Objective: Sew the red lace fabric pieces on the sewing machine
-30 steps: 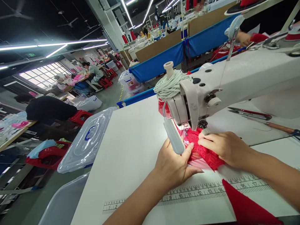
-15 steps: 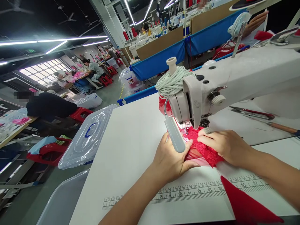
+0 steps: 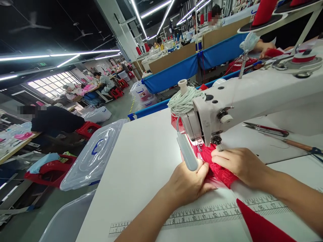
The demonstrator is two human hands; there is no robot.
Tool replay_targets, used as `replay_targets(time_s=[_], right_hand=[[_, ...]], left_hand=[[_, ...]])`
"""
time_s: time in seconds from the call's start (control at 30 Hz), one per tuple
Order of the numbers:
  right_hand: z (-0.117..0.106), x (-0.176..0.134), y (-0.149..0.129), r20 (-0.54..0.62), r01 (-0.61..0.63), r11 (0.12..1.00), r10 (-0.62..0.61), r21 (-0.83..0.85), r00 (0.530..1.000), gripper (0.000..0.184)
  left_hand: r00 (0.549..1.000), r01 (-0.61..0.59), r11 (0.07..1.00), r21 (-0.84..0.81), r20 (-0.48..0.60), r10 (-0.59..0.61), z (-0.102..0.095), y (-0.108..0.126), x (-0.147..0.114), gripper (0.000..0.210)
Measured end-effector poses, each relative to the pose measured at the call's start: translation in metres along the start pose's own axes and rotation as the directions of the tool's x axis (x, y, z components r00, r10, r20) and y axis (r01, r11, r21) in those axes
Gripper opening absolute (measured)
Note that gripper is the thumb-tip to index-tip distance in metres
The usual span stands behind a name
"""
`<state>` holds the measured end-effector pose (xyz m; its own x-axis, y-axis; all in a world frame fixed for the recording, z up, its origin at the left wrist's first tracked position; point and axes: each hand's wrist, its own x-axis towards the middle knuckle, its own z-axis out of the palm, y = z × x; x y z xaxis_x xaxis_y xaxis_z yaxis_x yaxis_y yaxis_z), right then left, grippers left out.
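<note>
Red lace fabric (image 3: 222, 172) with a sheer pinkish part lies bunched under the needle end of a white sewing machine (image 3: 254, 95). My left hand (image 3: 186, 183) is at the fabric's near left side, fingers curled and closed on its edge; a small grey lamp (image 3: 188, 153) covers some fingertips. From the right, my right hand (image 3: 243, 166) pinches the lace between thumb and fingers, just below the machine head. The presser foot (image 3: 200, 147) stands close beyond both hands, lit by the lamp. A separate pointed red cloth piece (image 3: 259, 223) lies at the table's front edge.
A printed ruler (image 3: 194, 216) runs along the white table's front. Red-handled snips (image 3: 267, 129) and a wooden-handled tool (image 3: 296, 144) lie right, behind my hand. Lidded clear plastic boxes (image 3: 93, 154) stand left of the table. Across the blue cloth partition (image 3: 174, 79), another person's hand (image 3: 267, 48) holds red cloth.
My left hand has drawn slightly back from the presser foot, its fingers more curled. My right hand keeps its pinch on the lace. The camera view has tilted slightly upward.
</note>
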<state>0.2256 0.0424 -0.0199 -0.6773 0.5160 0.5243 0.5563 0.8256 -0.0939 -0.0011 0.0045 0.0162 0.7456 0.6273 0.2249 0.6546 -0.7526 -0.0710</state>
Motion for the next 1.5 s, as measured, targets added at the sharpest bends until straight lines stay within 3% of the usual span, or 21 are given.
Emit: replay_targets(time_s=[0.17, 0.43, 0.9, 1.03, 1.2, 1.27, 1.3, 1.37, 1.4, 1.43, 1.5], right_hand=[[-0.005, 0.005, -0.001, 0.014, 0.025, 0.999, -0.026, 0.021, 1.0, 0.027], [-0.001, 0.0, -0.001, -0.043, -0.035, 0.999, 0.035, 0.009, 0.998, 0.029], [-0.008, 0.004, 0.001, -0.013, 0.007, 1.0, -0.007, 0.017, 1.0, 0.027], [-0.006, 0.004, 0.001, -0.004, -0.008, 1.0, 0.008, 0.015, 1.0, 0.027], [-0.009, 0.005, -0.007, 0.029, -0.089, 0.993, 0.087, 0.08, 0.996, 0.018], [-0.011, 0.005, -0.01, 0.075, -0.095, 0.993, 0.09, 0.068, 0.993, 0.021], [-0.011, 0.005, -0.011, 0.092, -0.097, 0.994, 0.091, 0.057, 0.992, 0.024], [-0.01, 0.005, -0.012, 0.079, -0.13, 0.988, 0.124, 0.079, 0.989, 0.022], [-0.008, 0.005, -0.012, 0.044, -0.168, 0.977, 0.164, 0.128, 0.985, 0.021], [-0.006, 0.006, -0.012, -0.004, -0.215, 0.956, 0.22, 0.202, 0.976, 0.019], [-0.004, 0.009, -0.012, -0.074, -0.301, 0.874, 0.354, 0.382, 0.932, 0.017]], left_hand=[[0.996, 0.079, 0.996, 0.051, -0.032, -0.078, -0.001, 0.007, -0.001, 0.066], [0.995, 0.087, 0.988, 0.126, -0.058, -0.08, 0.002, 0.016, -0.005, 0.075], [0.996, 0.089, 0.983, 0.162, -0.012, -0.088, -0.002, 0.018, -0.003, 0.068], [0.996, 0.081, 0.98, 0.184, -0.058, -0.071, 0.001, 0.015, -0.002, 0.057], [0.977, 0.058, 0.982, 0.177, -0.21, -0.02, 0.007, 0.01, 0.001, 0.009], [0.973, 0.046, 0.985, 0.165, -0.229, -0.007, 0.008, 0.007, 0.002, 0.02], [0.975, 0.039, 0.99, 0.133, -0.223, -0.009, 0.007, 0.005, 0.003, 0.023], [0.976, 0.106, 0.983, -0.147, -0.175, -0.131, 0.006, 0.0, 0.005, 0.022], [0.966, 0.179, 0.915, -0.361, -0.111, -0.233, 0.006, -0.003, 0.006, 0.021], [0.938, 0.277, 0.769, -0.576, -0.011, -0.347, 0.006, -0.006, 0.007, 0.019], [0.876, 0.398, 0.522, -0.755, 0.144, -0.461, 0.008, -0.011, 0.009, 0.021]])
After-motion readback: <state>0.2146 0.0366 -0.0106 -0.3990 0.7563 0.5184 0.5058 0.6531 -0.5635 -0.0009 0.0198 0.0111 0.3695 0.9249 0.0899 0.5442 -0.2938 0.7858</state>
